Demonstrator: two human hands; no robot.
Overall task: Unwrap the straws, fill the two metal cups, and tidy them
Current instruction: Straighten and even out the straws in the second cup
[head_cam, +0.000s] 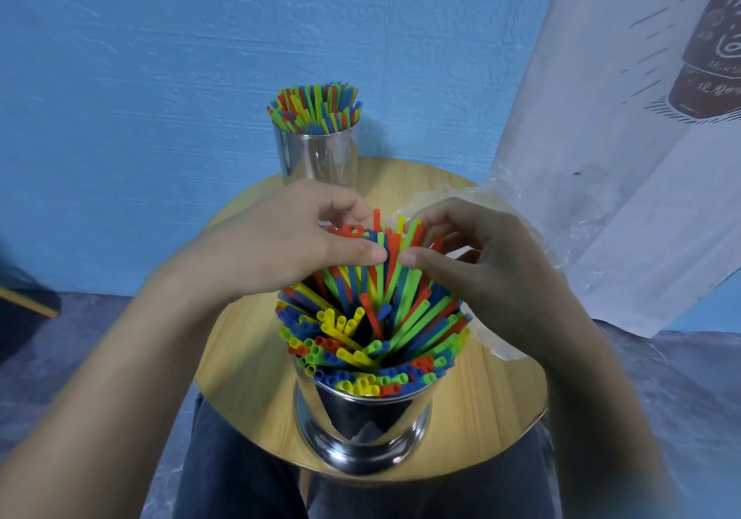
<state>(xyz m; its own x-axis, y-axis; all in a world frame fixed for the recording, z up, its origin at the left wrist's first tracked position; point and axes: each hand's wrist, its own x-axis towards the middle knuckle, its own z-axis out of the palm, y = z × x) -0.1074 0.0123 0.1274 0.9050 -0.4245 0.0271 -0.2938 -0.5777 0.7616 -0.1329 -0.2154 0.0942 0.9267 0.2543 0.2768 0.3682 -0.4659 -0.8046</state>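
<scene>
A shiny metal cup (pixel 363 426) stands at the near edge of the round wooden table (pixel 248 398), packed with coloured straws (pixel 373 334) that fan out toward me. My left hand (pixel 288 246) and my right hand (pixel 481 262) meet over the far side of this bunch, and each grips the taller straws between thumb and curled fingers. A second metal cup (pixel 318 153) full of straws (pixel 314 107) stands upright at the table's far edge, apart from both hands.
Crumpled clear plastic wrapping (pixel 497 197) lies on the table's right side, partly under my right hand. A blue wall rises behind the table, and a white printed cloth (pixel 625 137) hangs at the right. My lap in dark trousers sits below the table.
</scene>
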